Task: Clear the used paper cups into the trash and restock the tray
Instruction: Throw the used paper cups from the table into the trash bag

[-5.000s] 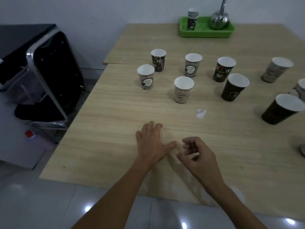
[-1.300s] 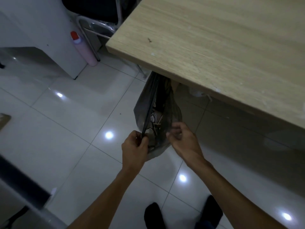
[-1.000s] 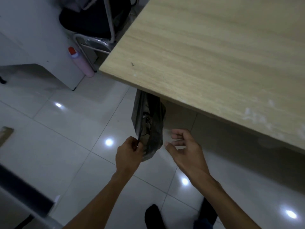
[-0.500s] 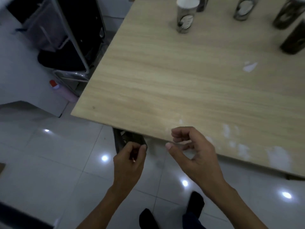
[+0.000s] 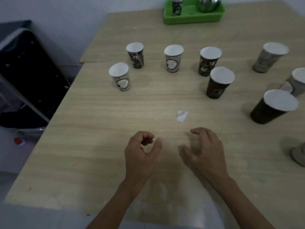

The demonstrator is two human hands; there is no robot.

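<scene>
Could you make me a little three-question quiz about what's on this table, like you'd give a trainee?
1. True or false: the left hand holds a cup.
2. What sits on the green tray beside the stack of cups? A) a metal kettle B) a plate C) a bottle
3. Which cup stands nearest the table's left edge?

Key
1. False; both it and the right hand hover empty over the table.
2. A, the metal kettle.
3. The pale cup.
</scene>
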